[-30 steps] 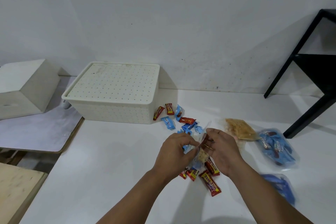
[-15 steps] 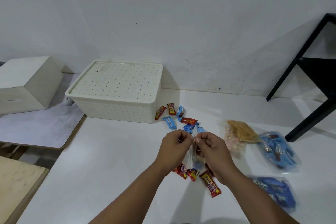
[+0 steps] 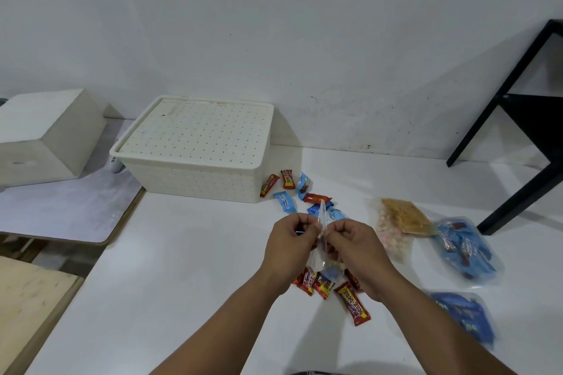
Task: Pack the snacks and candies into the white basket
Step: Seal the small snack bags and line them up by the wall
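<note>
I pinch the top edge of a small clear bag point(image 3: 321, 248) between my left hand point(image 3: 289, 248) and right hand point(image 3: 356, 248), lifted over the loose candies point(image 3: 327, 286) on the white table point(image 3: 182, 268); it looks light, limp and slick, with pale pieces sagging low, so I judge the top strip the surest hold; the white basket point(image 3: 198, 183) sits well apart, its lid on.

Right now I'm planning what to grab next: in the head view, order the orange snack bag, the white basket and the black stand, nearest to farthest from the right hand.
1. Orange snack bag, just right of the right hand.
2. White basket, far left, lid on.
3. Black stand, far right by the wall.
</note>
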